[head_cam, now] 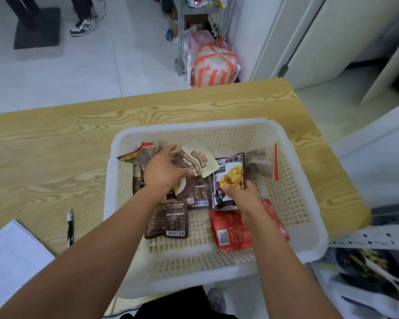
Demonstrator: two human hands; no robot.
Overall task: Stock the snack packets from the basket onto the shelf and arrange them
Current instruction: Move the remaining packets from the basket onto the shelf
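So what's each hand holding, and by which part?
Left hand grips the brown-and-beige packet by its left side; right hand pinches the chestnut packet at its near edge.

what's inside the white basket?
A beige-brown packet in the left hand, a chestnut packet in the right hand, more brown packets and a red packet. Whatever lies beneath them is hidden.

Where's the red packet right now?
Head view: the red packet lies in the basket, near-right, partly under the wrist of the right hand, right of a brown packet.
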